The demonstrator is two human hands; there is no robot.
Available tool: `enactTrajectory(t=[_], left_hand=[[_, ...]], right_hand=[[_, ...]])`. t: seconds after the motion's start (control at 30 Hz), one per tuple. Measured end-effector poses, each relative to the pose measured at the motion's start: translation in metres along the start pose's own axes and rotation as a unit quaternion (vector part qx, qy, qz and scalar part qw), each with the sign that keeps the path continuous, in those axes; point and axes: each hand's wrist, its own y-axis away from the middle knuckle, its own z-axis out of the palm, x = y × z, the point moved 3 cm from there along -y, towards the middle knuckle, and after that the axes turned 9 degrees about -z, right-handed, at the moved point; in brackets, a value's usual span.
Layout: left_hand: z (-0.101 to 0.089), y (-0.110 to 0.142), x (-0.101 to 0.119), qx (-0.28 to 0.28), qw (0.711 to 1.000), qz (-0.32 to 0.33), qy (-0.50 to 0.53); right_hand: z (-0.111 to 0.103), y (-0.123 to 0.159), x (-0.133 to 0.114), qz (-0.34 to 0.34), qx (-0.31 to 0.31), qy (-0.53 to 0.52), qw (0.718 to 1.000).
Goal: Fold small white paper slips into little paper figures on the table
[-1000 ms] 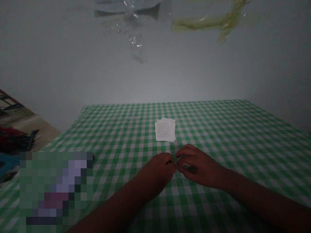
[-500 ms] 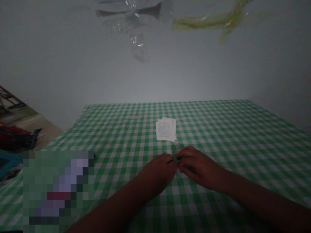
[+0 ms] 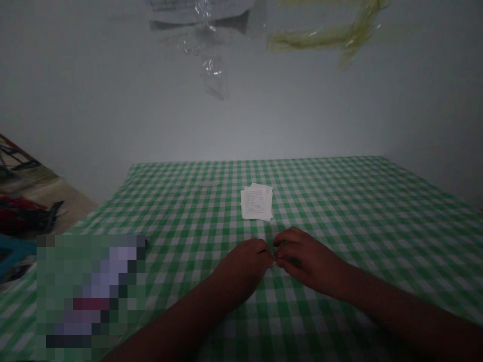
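My left hand (image 3: 249, 264) is closed low over the checked cloth, its fingertips meeting those of my right hand (image 3: 304, 259). The right hand pinches with thumb and fingers, the other fingers curled above. A tiny, shiny, clear bit shows between the fingertips; it is too small and dark to name. Just beyond the hands lies a small stack of printed paper sheets (image 3: 256, 202), slightly fanned out, and neither hand touches it.
A green and white checked tablecloth (image 3: 339, 201) covers the table up to a pale wall (image 3: 302, 110). Clear tape (image 3: 213, 70) and yellow tape (image 3: 313, 40) stick to the wall. At the left lies a blurred-out rectangular item (image 3: 101, 286). A thin clear strip (image 3: 209, 183) rests farther back.
Both hands stay in nearly the same place. The right fingertips have come slightly closer to the left ones, and less of the shiny bit shows.
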Motion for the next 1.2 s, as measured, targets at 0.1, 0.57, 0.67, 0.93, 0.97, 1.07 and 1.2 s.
enactTrajectory(t=[0.1, 0.57, 0.67, 0.93, 0.97, 1.07, 1.2], left_hand=[[-0.001, -0.001, -0.001, -0.005, 1.0, -0.011, -0.008], [-0.007, -0.005, -0.01, -0.012, 0.999, -0.029, -0.007], [-0.008, -0.005, -0.008, -0.003, 0.999, -0.029, -0.018], [-0.011, -0.004, -0.007, -0.012, 0.998, -0.051, -0.023], [-0.011, -0.004, -0.007, -0.013, 0.998, -0.051, -0.023], [-0.012, -0.004, -0.008, -0.015, 0.998, -0.05, -0.022], [-0.017, -0.006, -0.009, -0.009, 0.998, -0.056, 0.002]], right_hand=[[-0.005, 0.002, 0.001, -0.014, -0.008, -0.018, 1.0], [-0.011, 0.008, 0.021, -0.059, -0.085, 0.057, 0.993], [-0.009, 0.009, 0.022, -0.075, -0.081, 0.062, 0.992], [-0.006, 0.006, 0.024, -0.061, -0.091, 0.107, 0.988], [-0.007, 0.006, 0.023, -0.06, -0.093, 0.112, 0.988], [-0.009, 0.005, 0.021, -0.063, -0.086, 0.11, 0.988], [-0.01, 0.007, 0.021, -0.04, -0.069, 0.044, 0.996]])
